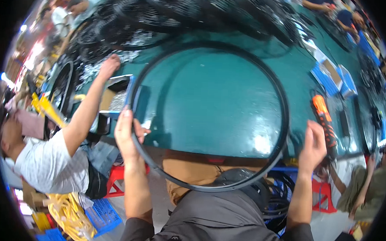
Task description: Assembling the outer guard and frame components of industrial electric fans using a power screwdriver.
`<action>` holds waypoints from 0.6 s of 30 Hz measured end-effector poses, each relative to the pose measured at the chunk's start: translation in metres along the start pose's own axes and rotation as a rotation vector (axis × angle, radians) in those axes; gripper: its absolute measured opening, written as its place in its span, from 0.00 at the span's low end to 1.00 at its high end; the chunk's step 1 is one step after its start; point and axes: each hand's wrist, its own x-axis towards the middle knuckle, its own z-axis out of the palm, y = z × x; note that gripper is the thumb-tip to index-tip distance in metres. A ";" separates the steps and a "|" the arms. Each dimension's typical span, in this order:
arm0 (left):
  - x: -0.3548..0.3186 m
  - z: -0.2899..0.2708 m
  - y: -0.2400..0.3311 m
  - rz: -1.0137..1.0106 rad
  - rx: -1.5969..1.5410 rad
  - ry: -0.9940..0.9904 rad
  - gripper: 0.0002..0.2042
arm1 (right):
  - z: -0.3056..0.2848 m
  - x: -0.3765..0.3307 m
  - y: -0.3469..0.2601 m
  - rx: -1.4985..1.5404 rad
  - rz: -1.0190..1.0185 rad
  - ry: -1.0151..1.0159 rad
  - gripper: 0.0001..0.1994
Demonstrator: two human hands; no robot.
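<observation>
A large thin black ring (pixel 214 189) is held up over the table's near edge and my lap. My left hand (pixel 126 135) is closed around its left side, thumb on the inner side. Off the ring's right side, a small gap away, my right hand (pixel 313 146) is raised with fingers loosely bent and apart, and nothing shows in it. Just beyond that hand lies an orange and black power screwdriver (pixel 323 114) on the green table (pixel 198 103).
Black wire fan grilles (pixel 162 13) are heaped along the far side. A box of small metal parts (pixel 117 98) stands left, near a co-worker's arm (pixel 89 102). Blue boxes (pixel 328 76) sit at the right. Red stools (pixel 324 195) flank me below.
</observation>
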 end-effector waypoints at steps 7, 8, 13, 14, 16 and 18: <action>-0.004 -0.004 0.005 0.008 -0.105 -0.048 0.23 | -0.015 -0.087 -0.042 0.615 0.730 -0.488 0.20; -0.006 -0.004 0.006 -0.005 -0.095 -0.023 0.23 | -0.011 -0.095 -0.046 0.736 0.773 -0.573 0.22; -0.025 -0.014 0.005 -0.037 -0.091 -0.135 0.26 | 0.004 -0.098 -0.058 0.898 0.900 -0.591 0.26; -0.031 -0.018 0.003 0.015 -0.088 -0.176 0.27 | 0.004 -0.094 -0.060 0.856 0.964 -0.554 0.21; -0.044 -0.029 -0.002 0.096 -0.113 -0.226 0.29 | 0.004 -0.092 -0.067 0.750 1.000 -0.579 0.19; -0.056 -0.041 -0.007 0.102 -0.162 -0.147 0.31 | 0.002 -0.093 -0.072 0.668 1.022 -0.584 0.17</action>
